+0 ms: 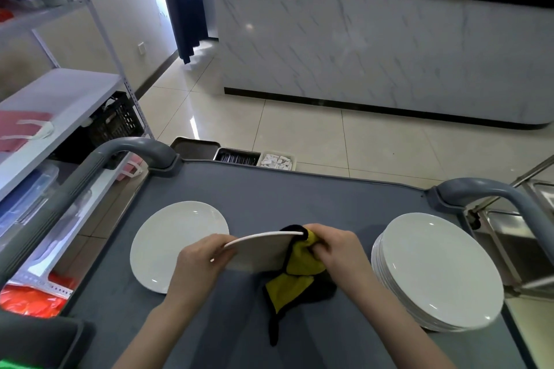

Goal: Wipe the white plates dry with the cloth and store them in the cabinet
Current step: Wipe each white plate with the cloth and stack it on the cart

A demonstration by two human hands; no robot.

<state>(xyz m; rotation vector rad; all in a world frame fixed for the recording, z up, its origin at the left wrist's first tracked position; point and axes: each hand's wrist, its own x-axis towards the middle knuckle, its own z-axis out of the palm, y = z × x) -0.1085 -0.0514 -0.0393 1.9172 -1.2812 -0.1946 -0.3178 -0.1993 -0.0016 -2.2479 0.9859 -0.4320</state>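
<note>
Fingers of the left hand (198, 260) curl round one rim of a white plate (260, 252), held tilted over the middle of the cart (299, 192). The right hand (332, 246) pinches the yellow cloth (302, 259) over the opposite rim. A wet rim could slip and strike the plate stack (434, 269) by the right edge.

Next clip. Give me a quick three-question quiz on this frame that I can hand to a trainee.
1. Fill in: the right hand wraps the yellow cloth over the rim of the held ____.
2. Where does the stack of plates sit? A) on the cart, at the person's right B) in a cabinet C) on a chair
3. True or false: the left hand grips the held plate by its edge, above the cart.
Key: 1 plate; 2 A; 3 true.
</note>
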